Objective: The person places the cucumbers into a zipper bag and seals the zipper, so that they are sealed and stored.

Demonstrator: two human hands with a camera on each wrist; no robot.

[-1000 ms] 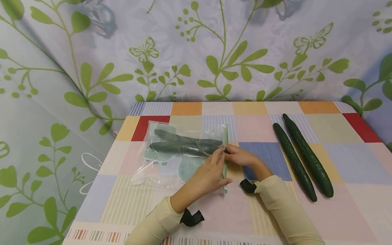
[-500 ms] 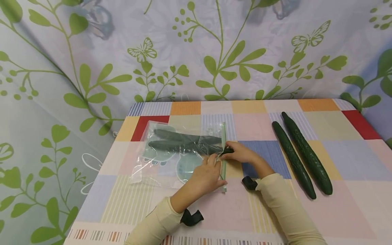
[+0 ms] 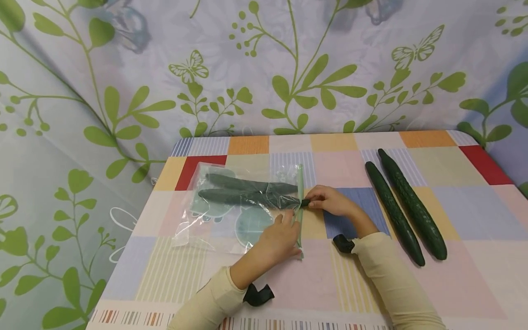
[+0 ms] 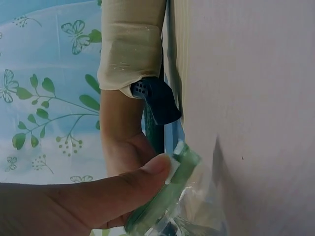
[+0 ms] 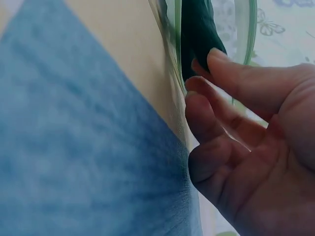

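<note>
One long, dark-green cucumber (image 3: 247, 199) lies mostly inside a clear plastic zip bag with pale blue-green print (image 3: 249, 224), its right tip poking out past the light-green seal strip (image 3: 300, 176); a second dark-green cucumber (image 3: 251, 184) lies behind it in the bag. The right hand (image 3: 332, 200) pinches that tip, thumb and fingers barely parted. The left hand (image 3: 277, 240) is lower on the strip, which it grips with the thumb along the green edge. To the right, a slim green cucumber (image 3: 394, 213) and a longer, bumpy green cucumber (image 3: 412, 204) lie side by side on the patchwork-covered desk (image 3: 305, 286). The step seems to be passing the pinched cucumber through the bag's mouth; inward or outward, I cannot tell. Next, I'd judge, the left should steady the mouth while the right guides the cucumber lengthwise.
</note>
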